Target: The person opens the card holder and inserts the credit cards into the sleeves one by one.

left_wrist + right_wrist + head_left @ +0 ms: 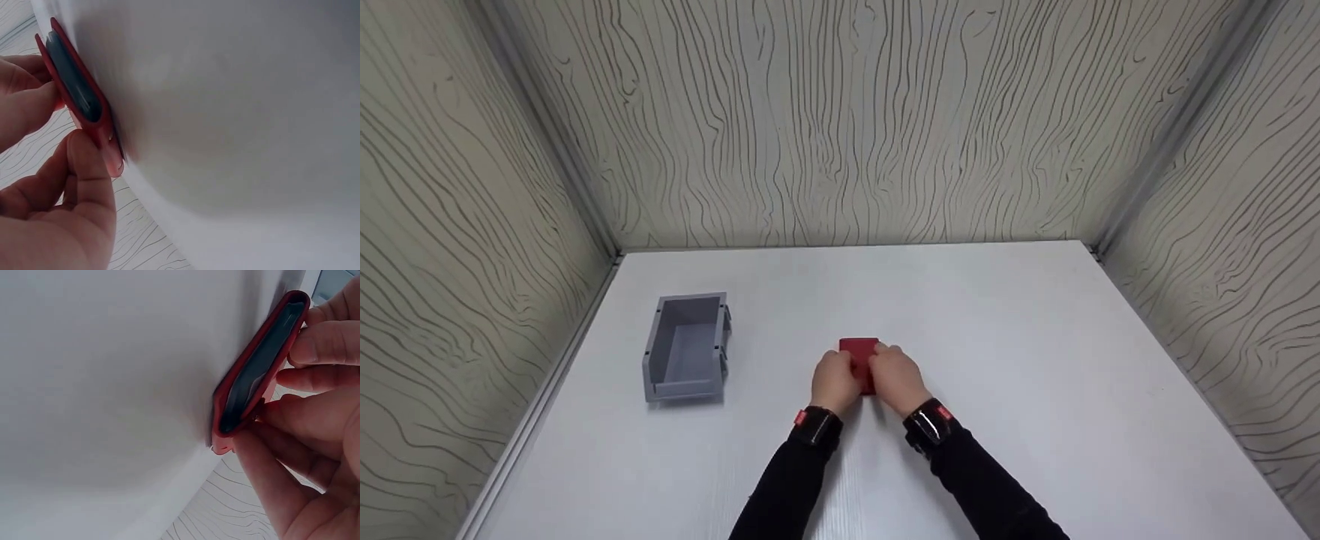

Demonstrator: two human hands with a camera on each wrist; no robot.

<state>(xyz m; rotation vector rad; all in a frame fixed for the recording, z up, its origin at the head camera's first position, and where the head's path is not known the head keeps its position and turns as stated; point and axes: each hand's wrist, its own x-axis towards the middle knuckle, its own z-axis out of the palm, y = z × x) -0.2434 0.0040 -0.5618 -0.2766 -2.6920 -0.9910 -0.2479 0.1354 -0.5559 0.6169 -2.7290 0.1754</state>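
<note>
A small red card holder is gripped between both hands over the middle of the white table. My left hand pinches its left edge, and my right hand pinches the right edge. In the left wrist view the card holder is seen edge-on, with dark, glossy sleeves between its red covers. The right wrist view shows the card holder close over the white surface, fingers bent at its edge. Parts of its covers are hidden behind the fingers.
A grey plastic bin with nothing in it stands on the white table, left of the hands. Panels with a wood-grain pattern enclose the table at the back and on both sides.
</note>
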